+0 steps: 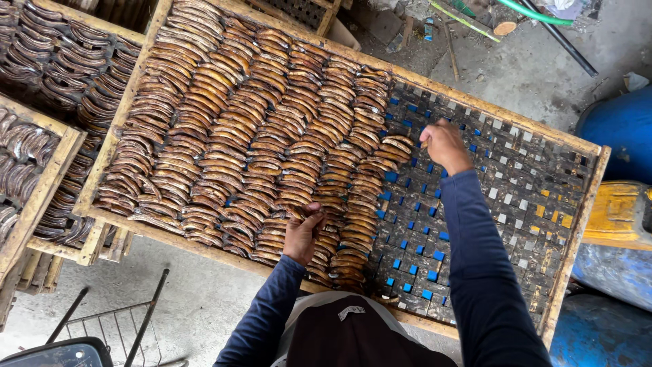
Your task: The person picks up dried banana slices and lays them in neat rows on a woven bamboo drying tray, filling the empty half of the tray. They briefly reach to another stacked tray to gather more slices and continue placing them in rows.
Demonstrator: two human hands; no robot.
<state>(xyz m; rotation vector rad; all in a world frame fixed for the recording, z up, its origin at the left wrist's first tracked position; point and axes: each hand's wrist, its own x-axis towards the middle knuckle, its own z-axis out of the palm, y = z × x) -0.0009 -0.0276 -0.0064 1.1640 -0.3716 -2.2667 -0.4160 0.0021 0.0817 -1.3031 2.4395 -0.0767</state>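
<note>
Dried bananas [258, 136] lay in tight rows on a wooden-framed woven drying tray [516, 204], filling its left part; the right part was bare mesh. Left hand [303, 233] was closed on one banana piece [299, 212] at the near rows. Right hand [445, 144] sat curled at the far end of the last row, at the fruit's edge [401, 146]; whether it gripped a piece, can't tell. Pieces' long axes ran roughly across the rows. Bare mesh lay right of both hands, the right one nearer.
</note>
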